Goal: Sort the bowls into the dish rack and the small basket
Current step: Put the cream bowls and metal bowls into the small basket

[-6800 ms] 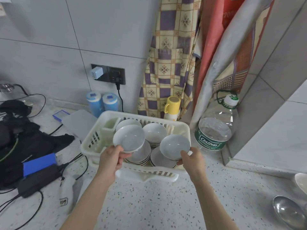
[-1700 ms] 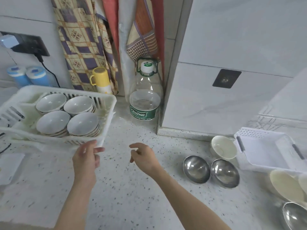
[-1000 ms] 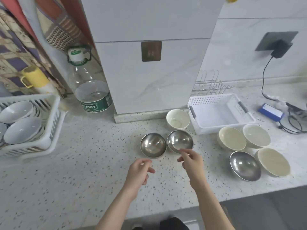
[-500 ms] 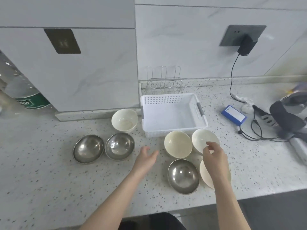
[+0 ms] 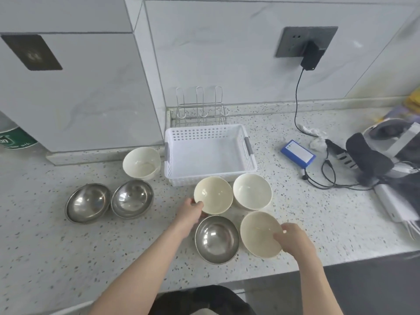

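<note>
Bowls, head view: seven on the speckled counter, all upright, all outside the small white basket. Left hand grips the near-left rim of a cream bowl just in front of the basket, thumb over the rim edge. Right hand grips the right rim of another cream bowl at the counter's front, fingers curled over the edge, bowl tilted toward the left. Steel bowl sits between the two arms, touching or nearly touching the right-hand bowl. Third cream bowl just right of the left-hand one. Fourth cream bowl beside the basket's left wall. Two steel bowls side by side further left. Wire rack behind the basket, against the wall. Blue box and black cables to the right.
</note>
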A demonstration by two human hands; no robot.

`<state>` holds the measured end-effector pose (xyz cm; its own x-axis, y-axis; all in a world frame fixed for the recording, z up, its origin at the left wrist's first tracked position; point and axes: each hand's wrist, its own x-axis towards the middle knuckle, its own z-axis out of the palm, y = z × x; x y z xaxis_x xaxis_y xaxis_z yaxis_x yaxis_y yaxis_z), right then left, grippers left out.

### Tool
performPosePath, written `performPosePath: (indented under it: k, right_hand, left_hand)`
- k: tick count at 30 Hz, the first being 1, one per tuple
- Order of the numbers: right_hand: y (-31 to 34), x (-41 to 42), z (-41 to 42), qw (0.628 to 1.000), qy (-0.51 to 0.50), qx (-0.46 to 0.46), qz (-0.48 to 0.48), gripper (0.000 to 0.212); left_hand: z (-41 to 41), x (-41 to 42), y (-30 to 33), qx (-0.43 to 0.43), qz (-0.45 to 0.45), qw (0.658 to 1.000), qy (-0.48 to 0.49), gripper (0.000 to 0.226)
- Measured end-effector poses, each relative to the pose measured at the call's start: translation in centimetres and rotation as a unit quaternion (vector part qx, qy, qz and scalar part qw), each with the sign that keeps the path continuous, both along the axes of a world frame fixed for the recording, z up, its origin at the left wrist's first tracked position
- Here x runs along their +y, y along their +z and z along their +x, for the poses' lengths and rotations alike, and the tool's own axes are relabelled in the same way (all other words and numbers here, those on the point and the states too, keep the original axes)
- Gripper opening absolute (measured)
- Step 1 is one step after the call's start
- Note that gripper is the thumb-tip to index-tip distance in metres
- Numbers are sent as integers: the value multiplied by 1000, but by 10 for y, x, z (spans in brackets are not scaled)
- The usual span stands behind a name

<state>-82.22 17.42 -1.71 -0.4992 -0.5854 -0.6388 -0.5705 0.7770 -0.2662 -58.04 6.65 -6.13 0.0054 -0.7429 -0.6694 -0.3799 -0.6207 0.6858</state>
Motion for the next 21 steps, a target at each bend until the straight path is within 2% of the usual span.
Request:
performPosePath:
  k: [3,6,11,13,16,21]
  right_hand:
    - [0,3,4,1000,15,17,-3,28]
    - [11,2,5,999,26,26,-3,14]
    - [34,-5,-4,995,59,76,36,27]
    - [44,-7,-7,993,71,84,38,23]
    - [60,-12,-10,996,69,46,28,16]
    - [84,-31,-14,997,21,-60,-49,15]
  left_hand:
    - [2,3,1,8,-25,999,27,19]
    - [12,9,5,16,-50,997,60,17]
    - [26,12,21,20,-50,997,47,14]
    - [31,12,27,16,-47,998,32,13]
    - [40,13,34,3,-46,999,5,15]
    - [52,6,50,-18,-47,998,-41,16]
